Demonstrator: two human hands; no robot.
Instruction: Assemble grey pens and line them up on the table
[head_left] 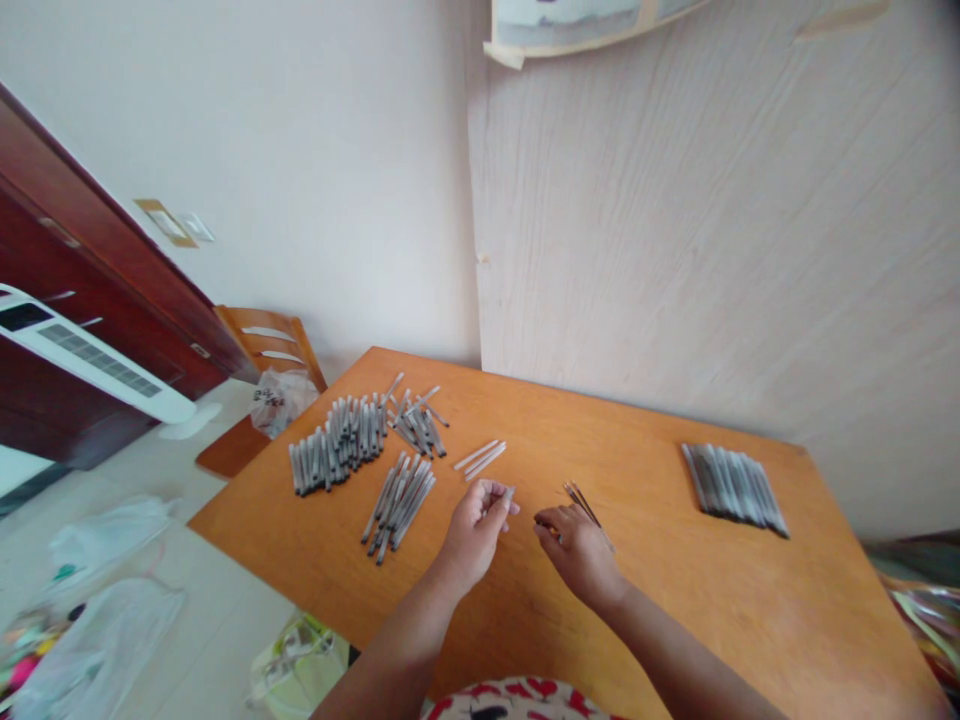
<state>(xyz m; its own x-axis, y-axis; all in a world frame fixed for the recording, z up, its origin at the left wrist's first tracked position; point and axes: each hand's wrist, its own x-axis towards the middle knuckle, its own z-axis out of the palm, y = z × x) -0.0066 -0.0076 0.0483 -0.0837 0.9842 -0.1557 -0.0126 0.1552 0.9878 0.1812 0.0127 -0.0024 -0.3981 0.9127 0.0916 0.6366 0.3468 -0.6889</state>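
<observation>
My left hand [478,522] is closed over the middle of the table, pinching a slim grey-white pen barrel [509,494] whose end shows past the fingertips. My right hand [579,548] is curled shut a short way to the right; a dark bit shows at its fingertips, too small to name. Several thin dark pen refills [583,500] lie just beyond the right hand, partly hidden by it. Beyond the left hand lie several pale, clear tubes [481,458]. To its left is a bundle of grey pens [399,503] with black ends.
A large pile of similar pens [337,440] and a smaller loose heap [420,420] cover the table's left side. At the far right lies a neat row of pens [735,487]. A wooden chair [274,340] stands beyond the wooden table [675,600], against the wall.
</observation>
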